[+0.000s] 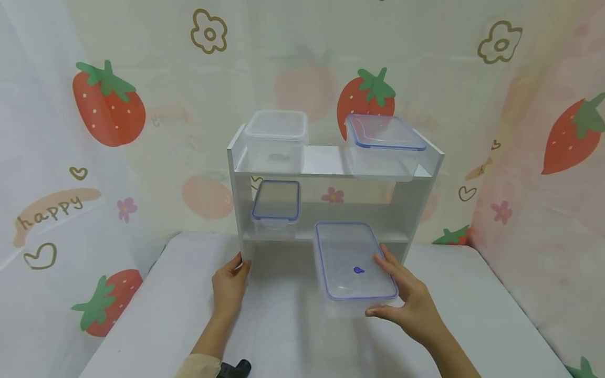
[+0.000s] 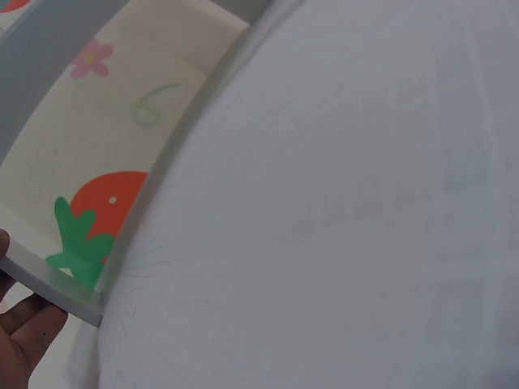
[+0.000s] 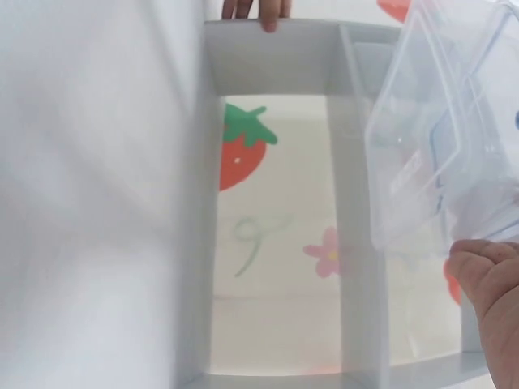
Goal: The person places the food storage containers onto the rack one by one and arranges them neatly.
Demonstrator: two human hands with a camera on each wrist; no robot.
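My right hand (image 1: pixel 408 302) grips a clear plastic food container (image 1: pixel 354 262) with a blue-rimmed lid by its right side, thumb at the near corner and fingers along the far edge. It is held in front of a white two-tier shelf (image 1: pixel 326 236), its lid facing up toward me in the head view. In the right wrist view the container (image 3: pixel 413 154) overlaps the shelf's upper part. My left hand (image 1: pixel 230 283) pinches the front edge of the shelf's left side panel, low down; the left wrist view shows its fingers (image 2: pixel 36 332) at that panel (image 2: pixel 57 296).
On the top tier stand a clear container with a whitish lid (image 1: pixel 276 142) at left and a blue-rimmed one (image 1: pixel 385 149) at right. A smaller blue-rimmed container (image 1: pixel 276 207) sits at the left of the middle tier. A white cloth (image 1: pixel 156 315) covers the table; a strawberry-print curtain (image 1: pixel 165 105) hangs behind.
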